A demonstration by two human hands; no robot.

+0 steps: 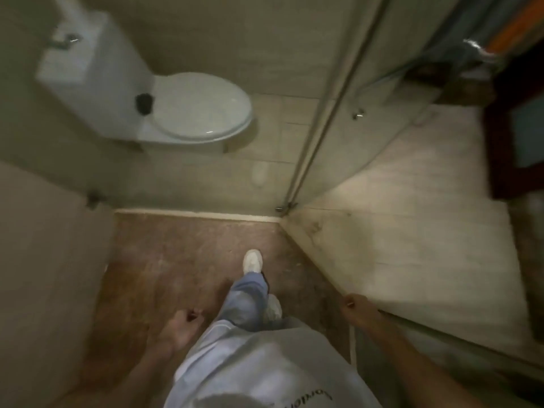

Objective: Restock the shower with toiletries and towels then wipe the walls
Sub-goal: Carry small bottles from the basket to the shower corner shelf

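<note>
Toilet (203, 108) glossy white, oval-lidded, beside smooth glass shower screen (368, 136)

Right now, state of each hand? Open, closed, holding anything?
Left hand: fingers loosely curled, holding nothing, open.
Right hand: fingers curled; too blurred to tell whether it grips anything.
</note>
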